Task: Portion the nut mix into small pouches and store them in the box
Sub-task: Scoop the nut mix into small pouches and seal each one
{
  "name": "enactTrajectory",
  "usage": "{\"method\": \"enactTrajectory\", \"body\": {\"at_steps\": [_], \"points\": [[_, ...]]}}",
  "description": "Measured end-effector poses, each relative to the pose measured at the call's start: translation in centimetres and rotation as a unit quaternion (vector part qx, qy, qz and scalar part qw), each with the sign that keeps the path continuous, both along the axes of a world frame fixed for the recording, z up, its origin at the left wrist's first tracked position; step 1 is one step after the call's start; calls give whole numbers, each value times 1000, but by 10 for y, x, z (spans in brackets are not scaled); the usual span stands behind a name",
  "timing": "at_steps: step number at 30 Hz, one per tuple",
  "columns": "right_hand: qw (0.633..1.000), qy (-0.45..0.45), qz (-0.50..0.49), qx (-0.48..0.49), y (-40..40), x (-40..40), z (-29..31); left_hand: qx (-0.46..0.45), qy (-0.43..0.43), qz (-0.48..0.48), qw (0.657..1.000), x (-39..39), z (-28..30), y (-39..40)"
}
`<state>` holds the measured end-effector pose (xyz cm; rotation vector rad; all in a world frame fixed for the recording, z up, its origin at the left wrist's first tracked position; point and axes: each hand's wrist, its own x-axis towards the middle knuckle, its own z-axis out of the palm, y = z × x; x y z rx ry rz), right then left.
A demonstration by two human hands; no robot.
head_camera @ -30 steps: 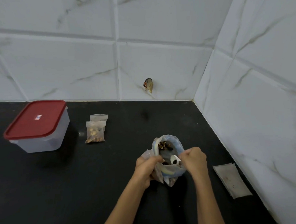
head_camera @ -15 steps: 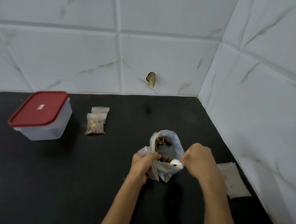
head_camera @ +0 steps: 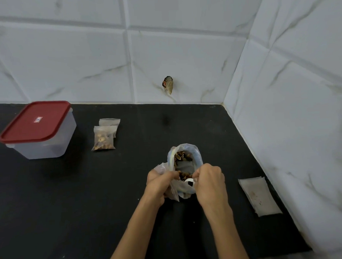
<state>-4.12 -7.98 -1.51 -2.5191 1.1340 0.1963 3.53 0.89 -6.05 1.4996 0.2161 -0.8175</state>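
The open nut mix bag (head_camera: 186,154) stands on the black counter, with brown nuts visible inside. My left hand (head_camera: 160,180) grips a small clear pouch (head_camera: 173,193) against the bag's left side. My right hand (head_camera: 208,180) pinches a white spoon (head_camera: 189,180) at the bag's near rim, close to the left hand's fingers. A filled pouch (head_camera: 103,139) lies to the far left, partly on top of another pouch (head_camera: 109,121). The clear box (head_camera: 50,147) stands at the left with its red lid (head_camera: 36,122) on.
Flat empty pouches (head_camera: 259,196) lie at the right, near the side wall. White tiled walls close the counter at the back and right. A small brown scrap (head_camera: 168,85) sticks to the back wall.
My right hand has moved the spoon slightly left, closer to my left hand. The view has shifted a little. The box and pouches stay where they were.
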Motion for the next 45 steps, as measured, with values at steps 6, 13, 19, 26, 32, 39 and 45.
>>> {"method": "enactTrajectory", "body": {"at_steps": [6,13,19,26,32,39,45], "points": [[998,42,9,38,-1,1,6,-16,3,1,1000,0,0,1],[999,-33,-9,12,7,-4,-9,-13,-7,-1,1000,1,-2,1],[991,-52,-95,74,-4,0,-1,8,-25,-2,1000,0,-7,0],[991,-121,-52,30,8,-3,-5,60,-51,5,997,-8,-16,-2],[998,-29,-31,45,2,-5,1,33,-20,21,999,-7,-19,-1],[999,26,-17,27,13,-4,-5,8,-30,22,999,-12,-18,-1],[998,-58,-2,-30,28,-1,-18,-2,-38,-12,999,-13,-9,0]]}}
